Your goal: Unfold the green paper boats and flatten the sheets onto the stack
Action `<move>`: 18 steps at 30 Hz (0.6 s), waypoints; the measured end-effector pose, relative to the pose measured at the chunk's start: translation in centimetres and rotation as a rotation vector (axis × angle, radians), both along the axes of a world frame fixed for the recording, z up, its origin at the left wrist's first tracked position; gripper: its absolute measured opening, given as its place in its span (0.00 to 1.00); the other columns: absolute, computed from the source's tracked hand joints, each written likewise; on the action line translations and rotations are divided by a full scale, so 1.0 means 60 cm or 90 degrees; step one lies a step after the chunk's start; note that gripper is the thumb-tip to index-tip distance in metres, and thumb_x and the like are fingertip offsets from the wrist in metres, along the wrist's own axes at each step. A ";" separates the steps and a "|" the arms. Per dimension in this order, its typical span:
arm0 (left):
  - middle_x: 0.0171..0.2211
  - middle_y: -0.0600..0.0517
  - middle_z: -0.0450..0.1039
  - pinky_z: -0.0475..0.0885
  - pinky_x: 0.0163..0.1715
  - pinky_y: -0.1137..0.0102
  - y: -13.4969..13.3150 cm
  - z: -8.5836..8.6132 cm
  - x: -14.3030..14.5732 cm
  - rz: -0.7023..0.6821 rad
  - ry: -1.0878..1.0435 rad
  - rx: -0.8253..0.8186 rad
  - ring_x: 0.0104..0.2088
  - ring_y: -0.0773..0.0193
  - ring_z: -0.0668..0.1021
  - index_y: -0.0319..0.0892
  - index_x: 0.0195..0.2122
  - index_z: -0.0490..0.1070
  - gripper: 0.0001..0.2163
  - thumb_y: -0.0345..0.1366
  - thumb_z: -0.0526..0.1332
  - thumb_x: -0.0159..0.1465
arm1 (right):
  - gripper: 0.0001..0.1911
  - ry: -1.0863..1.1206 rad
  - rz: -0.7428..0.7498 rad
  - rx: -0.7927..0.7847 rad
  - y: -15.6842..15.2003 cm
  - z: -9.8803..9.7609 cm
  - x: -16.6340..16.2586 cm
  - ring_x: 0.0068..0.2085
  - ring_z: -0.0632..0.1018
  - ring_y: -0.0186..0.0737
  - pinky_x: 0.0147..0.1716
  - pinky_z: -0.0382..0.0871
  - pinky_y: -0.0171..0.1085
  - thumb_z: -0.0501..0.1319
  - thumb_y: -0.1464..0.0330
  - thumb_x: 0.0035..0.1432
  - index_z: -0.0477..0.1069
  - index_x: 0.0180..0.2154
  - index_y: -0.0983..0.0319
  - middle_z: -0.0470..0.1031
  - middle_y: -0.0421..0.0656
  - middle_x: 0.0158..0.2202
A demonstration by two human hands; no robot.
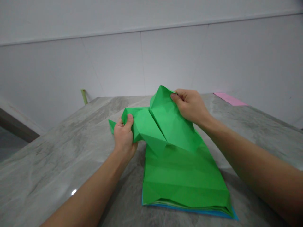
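Observation:
A large piece of folded green paper (180, 170) lies toward me on the grey marbled table, its far part lifted and creased into flaps. My left hand (124, 132) pinches the left flap, thumb on top and fingers hidden behind. A small green point of paper sticks out left of that hand. My right hand (189, 104) grips the upper right edge of the raised flap between thumb and fingers. A dark slit runs between the two raised flaps. Beneath the near edge of the green paper shows a strip of blue paper (189, 210).
The grey marbled table (59, 157) reaches to a white panelled wall (118, 66). Pink paper (230, 98) lies at the table's far right edge. A light green strip-like object (84, 96) stands at the far left edge.

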State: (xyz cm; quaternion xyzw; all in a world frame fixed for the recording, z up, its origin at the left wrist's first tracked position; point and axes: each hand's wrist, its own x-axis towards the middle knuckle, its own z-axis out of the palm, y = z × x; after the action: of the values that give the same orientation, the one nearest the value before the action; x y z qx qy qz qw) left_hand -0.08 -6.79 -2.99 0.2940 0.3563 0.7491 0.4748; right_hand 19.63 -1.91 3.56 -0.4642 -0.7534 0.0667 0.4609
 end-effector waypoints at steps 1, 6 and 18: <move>0.27 0.56 0.74 0.72 0.27 0.71 0.001 -0.001 -0.002 0.039 0.018 0.019 0.24 0.68 0.74 0.41 0.32 0.71 0.17 0.45 0.73 0.50 | 0.20 -0.028 -0.017 0.022 -0.002 0.004 0.001 0.21 0.56 0.31 0.24 0.46 0.36 0.56 0.69 0.60 0.53 0.18 0.59 0.51 0.34 0.16; 0.22 0.60 0.65 0.62 0.22 0.77 0.000 0.002 -0.013 0.226 0.180 0.115 0.21 0.73 0.65 0.41 0.28 0.67 0.17 0.47 0.70 0.55 | 0.20 -0.076 -0.095 0.049 -0.009 0.026 0.011 0.21 0.57 0.34 0.26 0.47 0.38 0.56 0.68 0.60 0.52 0.18 0.58 0.53 0.35 0.16; 0.35 0.50 0.79 0.73 0.31 0.69 -0.013 0.009 0.004 -0.124 0.058 0.072 0.32 0.62 0.79 0.40 0.38 0.74 0.16 0.45 0.71 0.54 | 0.22 -0.017 -0.180 0.007 0.004 0.022 0.019 0.20 0.56 0.34 0.25 0.45 0.39 0.58 0.68 0.60 0.53 0.17 0.58 0.52 0.35 0.15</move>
State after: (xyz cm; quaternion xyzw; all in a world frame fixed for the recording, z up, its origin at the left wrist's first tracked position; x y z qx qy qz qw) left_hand 0.17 -7.55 -2.42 0.3872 0.3048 0.7042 0.5111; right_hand 20.74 -1.65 4.86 -0.5641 -0.6869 -0.0090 0.4581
